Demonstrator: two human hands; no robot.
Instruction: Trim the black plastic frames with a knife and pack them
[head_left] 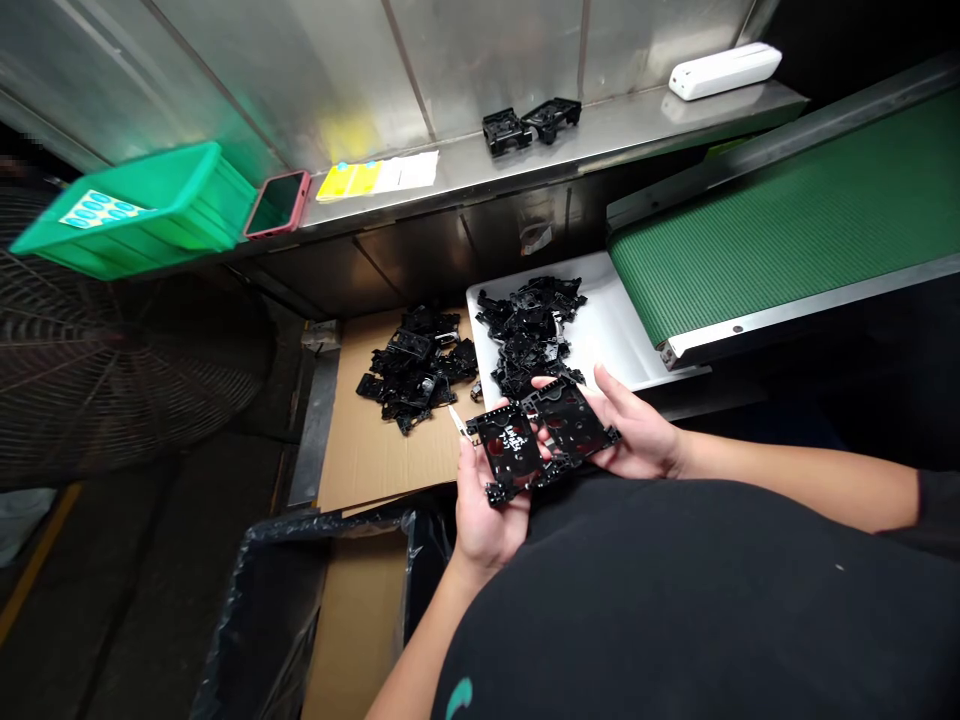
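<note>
My left hand (487, 515) grips a black molded plastic frame (510, 450) with pale handwritten marks on its flat face. In my right hand (637, 430) is a second black plastic frame (570, 420), held edge to edge with the first; whether the two are joined I cannot tell. A white pointed tool (458, 421) shows just beyond my left fingers; its other end is hidden. Past my hands lies a heap of black plastic parts (529, 325) on a white tray (611, 340). Another pile of black parts (420, 365) rests on a cardboard sheet (360, 455) to the left.
A green conveyor belt (795, 220) slopes in from the right. On the steel shelf (465, 175) stand a green bin (187, 215), a phone (277, 204), yellow and white labels (375, 177), two black frames (532, 125) and a white device (724, 72). A lined bin (255, 600) and a fan (112, 340) are left.
</note>
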